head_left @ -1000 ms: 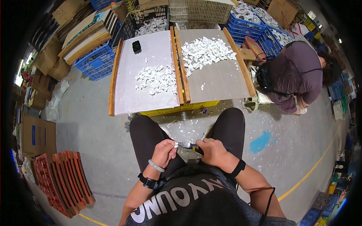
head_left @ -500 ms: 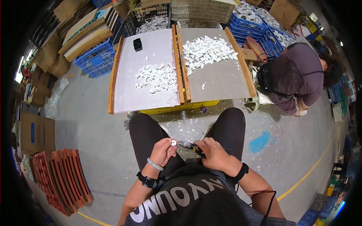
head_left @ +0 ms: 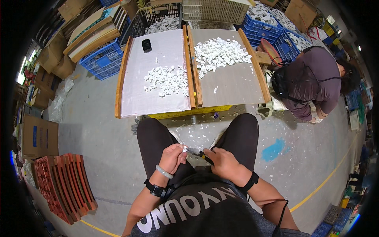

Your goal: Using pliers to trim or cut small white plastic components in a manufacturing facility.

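Observation:
Over my lap, my left hand [head_left: 171, 158] pinches a small white piece [head_left: 184, 149] between thumb and fingertips. My right hand [head_left: 225, 162] is wrapped round a black-handled hand tool [head_left: 206, 157] with some yellow on it. The tool's grey metal end [head_left: 194, 151] points left, close to the white piece; I cannot tell whether it touches, or whether the tool is a knife or a pair of nippers. Ahead of my knees, small white pieces lie in a loose pile [head_left: 167, 80] on the left board and a denser pile [head_left: 221, 55] on the right board.
A black box-like object [head_left: 146, 45] sits on the left board. Wooden rails [head_left: 123, 79] edge both boards. Blue crates [head_left: 102, 59] stand left and back right. A person [head_left: 312, 83] bends over at the right. Red slatted pallets [head_left: 65, 187] lean at lower left, near a cardboard carton [head_left: 39, 136].
The white piece is turned a little in my left fingertips, and its outline looks narrower. My right hand keeps its hold on the tool. The whole view has shifted slightly.

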